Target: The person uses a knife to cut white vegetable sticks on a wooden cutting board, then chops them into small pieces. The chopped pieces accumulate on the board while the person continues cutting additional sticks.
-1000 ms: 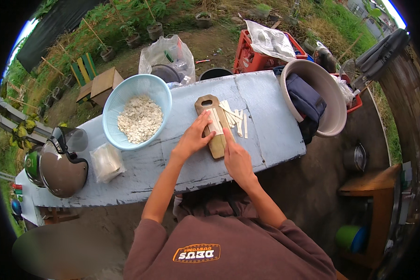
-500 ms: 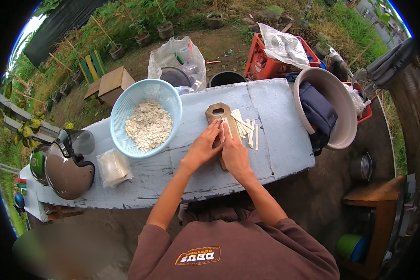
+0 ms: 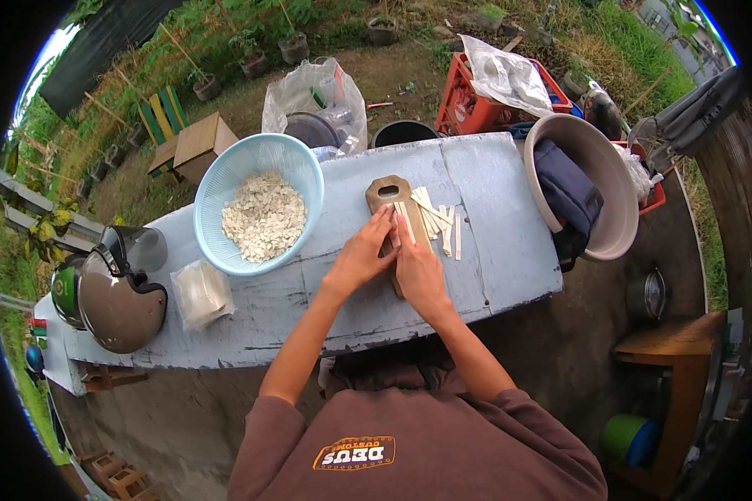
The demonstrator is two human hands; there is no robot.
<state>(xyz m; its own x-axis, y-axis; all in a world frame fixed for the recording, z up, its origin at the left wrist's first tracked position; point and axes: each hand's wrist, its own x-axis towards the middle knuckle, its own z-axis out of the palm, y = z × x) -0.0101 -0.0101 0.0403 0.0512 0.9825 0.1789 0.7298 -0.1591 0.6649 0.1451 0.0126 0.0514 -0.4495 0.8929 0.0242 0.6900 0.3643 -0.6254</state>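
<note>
A wooden cutting board with a slot in its far end lies on the table. Thin off-white strips run lengthwise on it. My left hand presses its closed fingers down on these strips. Beside it, my right hand is closed low over the board with its index finger stretched forward; whatever it grips is hidden beneath it. The two hands nearly touch. More loose off-white strips lie in a small pile along the board's right edge. To the left, a light blue plastic colander holds many small off-white cut pieces.
The table has a pale blue, worn top. On its left are a clear plastic packet and a brown helmet. At its right edge leans a large beige basin with dark cloth inside. A red crate stands beyond.
The view has shifted slightly. Both hands stay together over the board, with only small finger movement; the strips and colander keep their places.
</note>
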